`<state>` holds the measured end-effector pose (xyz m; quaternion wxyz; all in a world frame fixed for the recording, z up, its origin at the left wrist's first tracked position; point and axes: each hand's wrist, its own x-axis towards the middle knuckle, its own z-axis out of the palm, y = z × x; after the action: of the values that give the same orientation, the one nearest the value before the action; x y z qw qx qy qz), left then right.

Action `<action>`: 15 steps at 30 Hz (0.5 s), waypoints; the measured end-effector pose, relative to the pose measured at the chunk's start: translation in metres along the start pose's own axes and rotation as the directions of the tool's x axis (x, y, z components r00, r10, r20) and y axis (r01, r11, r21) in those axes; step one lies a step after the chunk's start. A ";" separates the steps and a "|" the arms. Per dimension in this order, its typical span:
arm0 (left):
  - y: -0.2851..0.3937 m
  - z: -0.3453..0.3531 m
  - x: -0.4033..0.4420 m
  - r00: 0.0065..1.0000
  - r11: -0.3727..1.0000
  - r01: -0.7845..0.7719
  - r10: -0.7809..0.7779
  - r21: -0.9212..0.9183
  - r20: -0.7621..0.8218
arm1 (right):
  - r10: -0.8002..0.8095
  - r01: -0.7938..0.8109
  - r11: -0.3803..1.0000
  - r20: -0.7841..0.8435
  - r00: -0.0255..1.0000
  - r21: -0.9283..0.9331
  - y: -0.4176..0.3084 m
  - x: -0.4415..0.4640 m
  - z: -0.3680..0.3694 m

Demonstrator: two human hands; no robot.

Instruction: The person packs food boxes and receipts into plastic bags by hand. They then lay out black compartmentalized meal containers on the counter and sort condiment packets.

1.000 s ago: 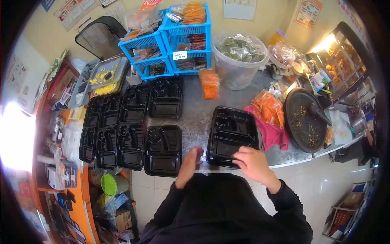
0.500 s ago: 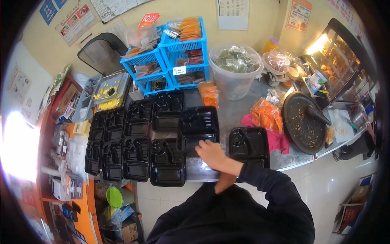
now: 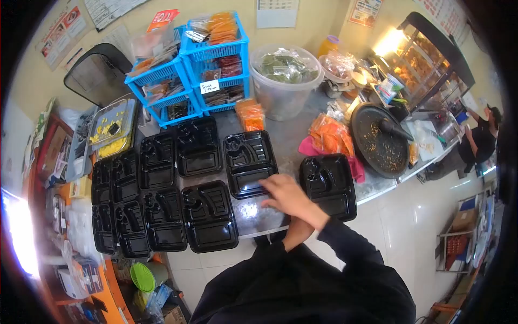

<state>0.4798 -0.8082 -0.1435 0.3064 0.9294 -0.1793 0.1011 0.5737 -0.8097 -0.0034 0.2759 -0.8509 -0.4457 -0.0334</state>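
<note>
My right hand [image 3: 291, 195] reaches over the counter with its fingers apart. Its fingertips are at the lower right edge of a black compartment tray [image 3: 250, 186], which lies flat; whether they touch it I cannot tell. My left hand's wrist [image 3: 298, 233] crosses beneath my right wrist, and its fingers are hidden there. To the right of both hands sits another black tray [image 3: 332, 186], partly covered by my right forearm. Several more black trays [image 3: 210, 240] lie in two rows on the left.
Blue stacked baskets [image 3: 216, 51] of packets stand behind the trays, beside a large plastic tub [image 3: 286, 97] of bagged greens. A stone mortar [image 3: 377, 156] with pestle is at right, near orange packets [image 3: 329, 135]. Another person [image 3: 480, 140] stands far right.
The tray under my right hand, blurred before, now lies flat on the counter, and the hand's fingers have spread. The camera view has shifted, moving the scene leftward.
</note>
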 end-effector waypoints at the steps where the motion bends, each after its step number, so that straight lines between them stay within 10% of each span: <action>1: 0.005 -0.018 0.000 0.982 0.946 0.161 -0.125 -0.282 0.143 | 0.073 -0.070 0.996 -0.052 0.996 0.062 -0.002 -0.008 -0.025; 3: 0.043 -0.088 0.016 0.965 0.924 0.115 -0.191 -0.365 -0.180 | 0.247 -0.230 0.968 -0.237 0.940 0.095 -0.008 -0.037 -0.078; 7: 0.043 -0.092 0.028 0.950 0.950 -0.311 0.312 -0.036 0.012 | 0.415 -0.415 0.909 -0.020 0.910 -0.031 0.024 -0.140 -0.113; 10: 0.041 -0.064 0.026 0.899 0.925 -0.367 0.324 0.102 0.296 | 0.226 -0.208 0.950 0.053 0.973 -0.234 0.032 -0.189 -0.093; 15: 0.064 -0.056 0.024 0.964 0.940 -0.259 0.238 0.220 0.116 | 0.248 -0.172 0.892 0.136 0.959 -0.419 0.044 -0.208 -0.090</action>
<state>0.4721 -0.8285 -0.0581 0.1716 0.9323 -0.2953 0.1186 0.5001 -1.0280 -0.0096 0.0539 -0.9320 -0.3580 -0.0148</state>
